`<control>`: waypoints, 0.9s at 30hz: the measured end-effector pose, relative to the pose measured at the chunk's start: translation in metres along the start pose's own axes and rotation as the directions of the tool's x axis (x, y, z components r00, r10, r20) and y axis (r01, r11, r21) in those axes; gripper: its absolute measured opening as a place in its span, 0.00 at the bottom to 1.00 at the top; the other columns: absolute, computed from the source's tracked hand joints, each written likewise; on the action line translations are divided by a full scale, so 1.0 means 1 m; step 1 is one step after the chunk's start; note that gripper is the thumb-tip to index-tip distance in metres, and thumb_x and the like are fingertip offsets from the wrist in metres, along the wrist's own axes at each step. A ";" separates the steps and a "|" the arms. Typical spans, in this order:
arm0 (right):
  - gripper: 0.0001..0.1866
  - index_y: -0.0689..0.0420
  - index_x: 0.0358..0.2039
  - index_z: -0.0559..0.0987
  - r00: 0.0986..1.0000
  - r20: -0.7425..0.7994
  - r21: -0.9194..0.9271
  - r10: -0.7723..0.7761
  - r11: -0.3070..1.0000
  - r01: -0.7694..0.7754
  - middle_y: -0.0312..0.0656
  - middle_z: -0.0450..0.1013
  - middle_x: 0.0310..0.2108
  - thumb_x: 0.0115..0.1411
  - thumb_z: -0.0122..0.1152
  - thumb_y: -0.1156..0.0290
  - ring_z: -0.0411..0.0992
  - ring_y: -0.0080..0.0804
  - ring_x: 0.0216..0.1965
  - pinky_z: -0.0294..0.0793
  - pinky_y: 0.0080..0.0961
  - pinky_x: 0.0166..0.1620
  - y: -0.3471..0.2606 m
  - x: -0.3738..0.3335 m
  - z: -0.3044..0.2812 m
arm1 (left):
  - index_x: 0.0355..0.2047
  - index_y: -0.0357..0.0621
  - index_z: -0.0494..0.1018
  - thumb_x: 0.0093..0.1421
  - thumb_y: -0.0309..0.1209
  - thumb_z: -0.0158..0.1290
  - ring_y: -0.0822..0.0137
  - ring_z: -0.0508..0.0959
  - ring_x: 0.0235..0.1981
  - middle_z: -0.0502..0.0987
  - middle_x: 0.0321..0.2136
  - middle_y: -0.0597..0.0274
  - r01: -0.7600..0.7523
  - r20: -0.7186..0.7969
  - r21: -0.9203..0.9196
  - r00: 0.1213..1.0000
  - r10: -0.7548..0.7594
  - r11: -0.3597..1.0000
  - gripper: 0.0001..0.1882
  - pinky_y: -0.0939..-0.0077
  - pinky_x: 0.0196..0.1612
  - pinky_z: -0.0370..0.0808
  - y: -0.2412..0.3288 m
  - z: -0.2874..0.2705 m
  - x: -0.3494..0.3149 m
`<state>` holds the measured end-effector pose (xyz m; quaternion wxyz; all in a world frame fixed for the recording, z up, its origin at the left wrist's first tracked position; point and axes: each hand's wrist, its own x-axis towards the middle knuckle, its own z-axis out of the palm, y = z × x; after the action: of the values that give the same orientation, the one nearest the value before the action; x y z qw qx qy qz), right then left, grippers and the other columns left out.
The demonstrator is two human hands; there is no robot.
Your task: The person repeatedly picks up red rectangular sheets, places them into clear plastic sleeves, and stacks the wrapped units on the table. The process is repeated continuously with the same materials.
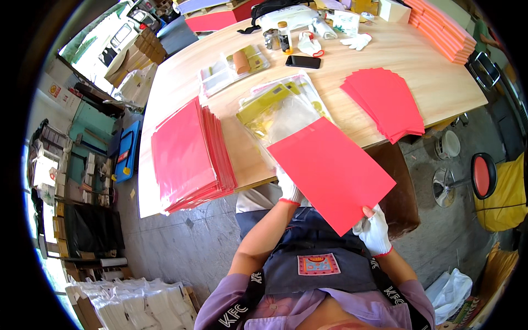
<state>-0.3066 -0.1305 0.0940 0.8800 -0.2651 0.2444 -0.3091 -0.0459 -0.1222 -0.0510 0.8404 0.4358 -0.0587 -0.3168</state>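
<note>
A flat red sheet [333, 176] is held tilted over the table's front edge and my lap. My right hand [375, 228], in a white glove with bare fingertips, pinches its near right corner, thumb on top. My left hand [289, 187], also gloved, is by the sheet's left side; its fingers are hidden behind the sheet. Just beyond lies a stack of clear plastic sleeves [291, 114] with gold-green printed bands, partly covered by the sheet. To the left stands a thick pile of red sheets in clear sleeves [184, 154]. Fanned red sheets [385, 102] lie at the right.
Farther back on the wooden table [176, 80] are more sleeves with a brown roll [241, 62], a black phone [303, 61], a bottle [284, 37], red-handled scissors [317, 53] and a white glove [357, 41]. Pink stacked sheets [440, 30] stand at the far right. A brown stool [399, 192] is under the edge.
</note>
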 end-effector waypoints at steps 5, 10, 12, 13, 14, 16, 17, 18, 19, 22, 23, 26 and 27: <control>0.14 0.60 0.47 0.65 0.990 -0.080 -0.073 0.113 0.990 -0.119 0.40 0.71 0.29 0.60 0.48 0.73 0.74 0.28 0.23 0.76 0.20 0.22 -0.009 0.002 0.011 | 0.53 0.44 0.60 0.64 0.45 0.36 0.58 0.70 0.47 0.65 0.50 0.54 0.546 0.137 -0.328 0.835 -0.533 0.771 0.23 0.66 0.47 0.71 -0.020 -0.012 -0.019; 0.13 0.62 0.47 0.63 0.912 -0.273 -0.047 0.307 0.942 -0.331 0.46 0.70 0.32 0.61 0.41 0.79 0.76 0.43 0.30 0.80 0.40 0.33 0.048 0.068 -0.009 | 0.51 0.44 0.63 0.63 0.42 0.38 0.59 0.74 0.43 0.70 0.45 0.56 0.512 0.059 -0.142 0.859 -0.509 0.847 0.20 0.66 0.41 0.75 -0.012 -0.006 -0.075; 0.15 0.62 0.50 0.61 0.956 -0.206 0.062 0.209 0.978 -0.200 0.50 0.67 0.39 0.61 0.41 0.78 0.74 0.44 0.37 0.79 0.39 0.38 0.064 0.097 -0.002 | 0.48 0.45 0.65 0.63 0.36 0.40 0.62 0.77 0.37 0.73 0.41 0.58 0.391 -0.203 0.515 0.920 -0.335 0.763 0.16 0.70 0.33 0.78 -0.016 0.006 -0.081; 0.15 0.64 0.50 0.61 0.969 -0.119 0.115 0.217 0.972 -0.204 0.52 0.65 0.43 0.62 0.40 0.78 0.72 0.46 0.42 0.77 0.41 0.44 0.082 0.117 -0.005 | 0.44 0.43 0.67 0.62 0.30 0.41 0.65 0.78 0.30 0.75 0.35 0.60 0.155 -0.068 0.227 0.987 -0.144 0.961 0.12 0.71 0.25 0.78 -0.056 -0.031 -0.073; 0.15 0.64 0.50 0.61 0.979 -0.050 0.247 0.196 0.953 -0.178 0.53 0.65 0.43 0.63 0.39 0.74 0.71 0.48 0.42 0.75 0.42 0.47 0.086 0.130 -0.009 | 0.43 0.42 0.67 0.62 0.29 0.40 0.64 0.78 0.32 0.74 0.35 0.59 0.264 0.036 0.214 0.960 -0.278 0.940 0.11 0.69 0.28 0.78 -0.049 -0.028 -0.070; 0.17 0.65 0.50 0.61 0.962 0.033 0.322 0.271 0.908 -0.267 0.54 0.66 0.44 0.65 0.37 0.69 0.71 0.48 0.42 0.73 0.41 0.48 0.078 0.136 0.000 | 0.43 0.41 0.67 0.63 0.32 0.40 0.64 0.77 0.32 0.74 0.35 0.58 0.322 0.067 0.119 0.941 -0.332 0.939 0.12 0.69 0.32 0.78 -0.026 -0.025 -0.062; 0.20 0.66 0.51 0.61 0.958 0.033 0.183 0.284 0.941 -0.285 0.54 0.67 0.43 0.66 0.37 0.64 0.71 0.47 0.42 0.73 0.40 0.49 0.082 0.137 -0.015 | 0.43 0.41 0.67 0.63 0.33 0.41 0.63 0.77 0.34 0.73 0.35 0.58 0.494 0.011 0.112 0.867 -0.499 0.862 0.12 0.67 0.36 0.77 0.001 -0.008 -0.065; 0.17 0.64 0.48 0.66 0.941 0.060 0.099 0.334 0.936 -0.339 0.49 0.72 0.35 0.65 0.41 0.64 0.74 0.38 0.34 0.77 0.34 0.39 0.078 0.128 -0.007 | 0.45 0.41 0.65 0.63 0.34 0.41 0.62 0.76 0.35 0.73 0.35 0.59 0.521 0.053 0.160 0.843 -0.535 0.838 0.13 0.66 0.38 0.77 0.008 -0.019 -0.064; 0.16 0.62 0.46 0.68 0.933 0.036 -0.137 0.358 0.927 -0.350 0.45 0.72 0.30 0.64 0.43 0.64 0.73 0.33 0.28 0.76 0.28 0.33 0.073 0.122 -0.002 | 0.46 0.40 0.65 0.63 0.35 0.43 0.61 0.76 0.36 0.73 0.36 0.57 0.539 0.067 0.173 0.829 -0.556 0.824 0.14 0.66 0.38 0.77 0.020 -0.021 -0.068; 0.11 0.59 0.39 0.74 0.961 0.021 -0.731 0.277 0.659 -0.174 0.34 0.71 0.19 0.63 0.47 0.66 0.67 0.17 0.16 0.63 0.15 0.18 0.055 0.111 0.032 | 0.45 0.39 0.66 0.60 0.39 0.49 0.61 0.76 0.41 0.74 0.42 0.53 0.447 0.037 0.246 0.882 -0.469 0.860 0.18 0.69 0.37 0.75 0.057 -0.030 -0.079; 0.10 0.58 0.38 0.75 0.970 0.064 -0.833 0.233 0.548 -0.076 0.34 0.70 0.18 0.61 0.48 0.69 0.67 0.18 0.16 0.64 0.16 0.20 0.055 0.112 0.041 | 0.44 0.38 0.67 0.61 0.38 0.49 0.62 0.77 0.40 0.75 0.40 0.54 0.399 0.005 0.334 0.905 -0.425 0.854 0.18 0.71 0.37 0.75 0.065 -0.037 -0.077; 0.08 0.56 0.33 0.73 0.888 0.456 -0.884 0.057 -0.086 0.459 0.40 0.73 0.19 0.56 0.53 0.66 0.74 0.33 0.23 0.70 0.27 0.25 0.074 0.126 0.047 | 0.39 0.38 0.71 0.61 0.37 0.49 0.69 0.77 0.31 0.76 0.32 0.60 0.331 -0.050 0.398 0.939 -0.340 0.856 0.14 0.78 0.33 0.75 0.079 -0.045 -0.072; 0.09 0.55 0.31 0.72 0.844 0.533 -0.822 0.052 -0.203 0.532 0.40 0.73 0.19 0.56 0.53 0.63 0.74 0.35 0.23 0.70 0.29 0.25 0.080 0.129 0.051 | 0.38 0.38 0.71 0.61 0.37 0.49 0.70 0.77 0.30 0.76 0.31 0.61 0.299 -0.004 0.445 0.943 -0.332 0.844 0.14 0.78 0.33 0.75 0.082 -0.045 -0.070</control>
<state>-0.1537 -0.1478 0.0479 0.3157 -0.9277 0.1541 -0.1266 -0.0448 -0.0156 -0.0028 0.6538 0.6060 -0.0870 -0.4446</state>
